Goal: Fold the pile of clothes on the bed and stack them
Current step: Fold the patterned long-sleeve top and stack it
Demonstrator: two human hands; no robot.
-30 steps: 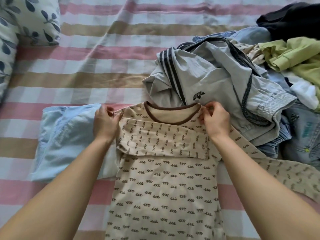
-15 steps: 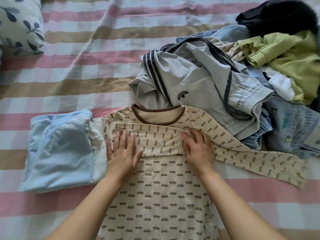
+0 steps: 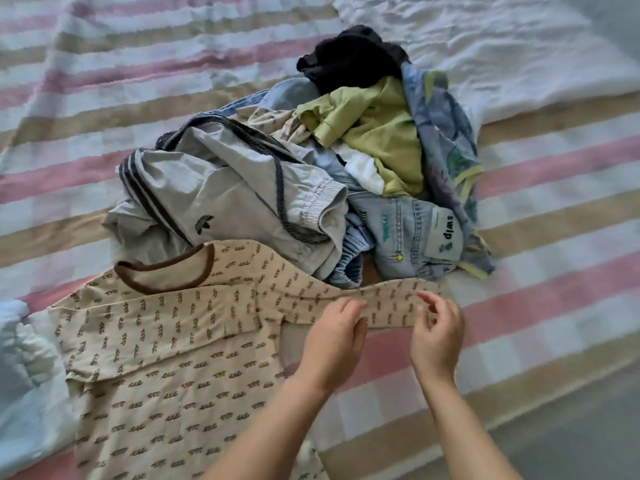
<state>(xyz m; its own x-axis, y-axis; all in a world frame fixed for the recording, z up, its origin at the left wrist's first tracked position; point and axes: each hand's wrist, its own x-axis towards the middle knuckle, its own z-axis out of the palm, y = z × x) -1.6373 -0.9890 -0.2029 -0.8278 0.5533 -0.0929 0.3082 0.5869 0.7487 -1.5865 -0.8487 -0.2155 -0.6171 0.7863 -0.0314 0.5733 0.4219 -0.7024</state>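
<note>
The beige patterned shirt (image 3: pixel 166 341) lies flat on the striped bed (image 3: pixel 554 237), touching the pile of clothes (image 3: pixel 277 174). The left hand (image 3: pixel 334 337) and right hand (image 3: pixel 436 341) both pinch its outstretched sleeve (image 3: pixel 388 306), fingers (image 3: pixel 429 297) curled on the cloth

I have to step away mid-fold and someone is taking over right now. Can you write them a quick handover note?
Left hand: grips the outstretched sleeve of the patterned top.
Right hand: pinches the same sleeve nearer the cuff.
Things: the top lies flat on the bed, its other sleeve folded across the chest. A folded light blue garment sits at its left. The unfolded pile lies behind.
Done: one garment folded, one sleeve in.
Left: fold this sleeve in, finish the top, stack it, then work through the pile.
</note>
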